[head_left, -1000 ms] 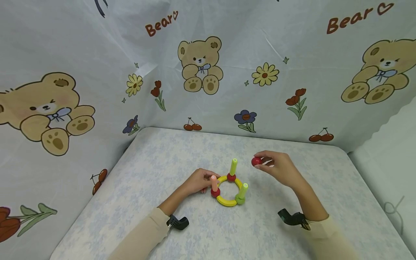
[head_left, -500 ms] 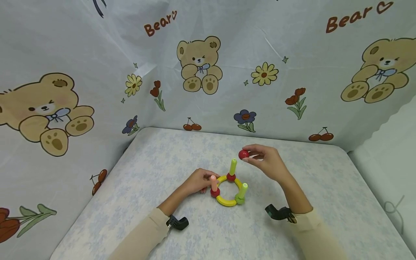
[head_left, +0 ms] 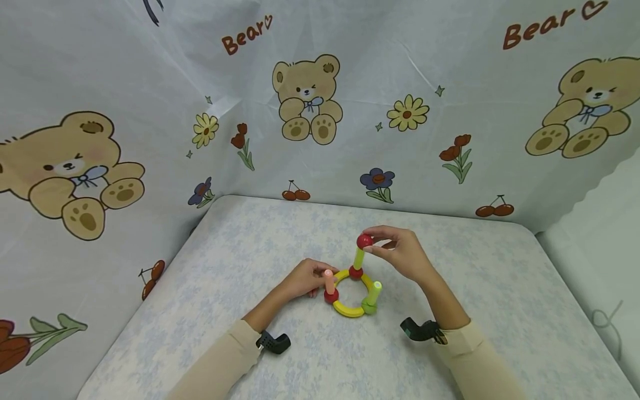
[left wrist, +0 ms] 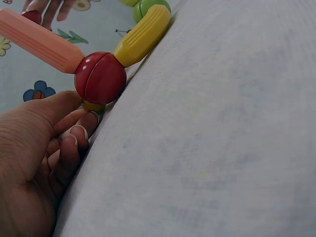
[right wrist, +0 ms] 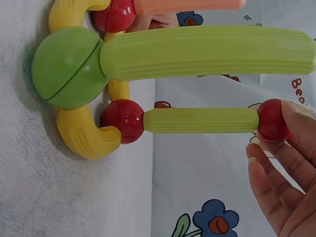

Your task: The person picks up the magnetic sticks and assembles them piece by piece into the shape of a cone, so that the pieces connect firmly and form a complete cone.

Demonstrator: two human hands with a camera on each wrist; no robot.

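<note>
A ring of yellow curved rods [head_left: 348,312] joined by balls lies on the table. Upright from its two red balls [head_left: 331,296] and its green ball [left wrist: 154,7] stand a pink rod [head_left: 329,281] and two light green rods [right wrist: 207,53]. My left hand [head_left: 303,279] pinches a yellow curved rod [left wrist: 93,106] beside the pink rod's ball; its fingertips are partly hidden in the head view. Between thumb and fingers, my right hand [head_left: 400,251] holds a loose red ball [head_left: 365,241] against the top of the far green rod [right wrist: 202,121].
The table [head_left: 260,233] has a pale blue patterned cover. Behind it hangs a sheet with printed bears [head_left: 307,103]. A black wrist camera [head_left: 420,330] sits on each forearm. A small red patch shows beneath my left hand; I cannot tell what it is.
My right hand has moved left with the red ball, from beside the ring to the top of the far green rod. The left hand and the ring have stayed in place.
</note>
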